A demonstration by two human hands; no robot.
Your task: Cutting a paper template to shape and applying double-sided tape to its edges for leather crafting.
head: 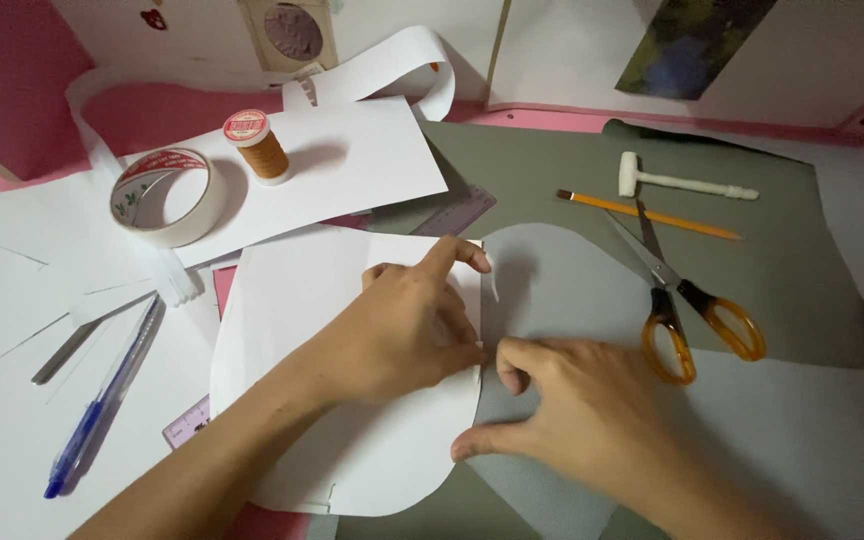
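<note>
Two bare forearms, left hand (407, 325) and right hand (577, 410) ringless, sleeveless.

Head camera looks steeply down, close over the desk (832, 420).

A pink tabletop (12, 90) carries loose white paper sheets (352, 160), a large grey-green leather sheet (552, 170) and, at the lower left, a blue ballpoint pen (102, 410) beside a flat metal strip (64, 353); a purple ruler (460, 212) pokes out between paper and leather
</note>
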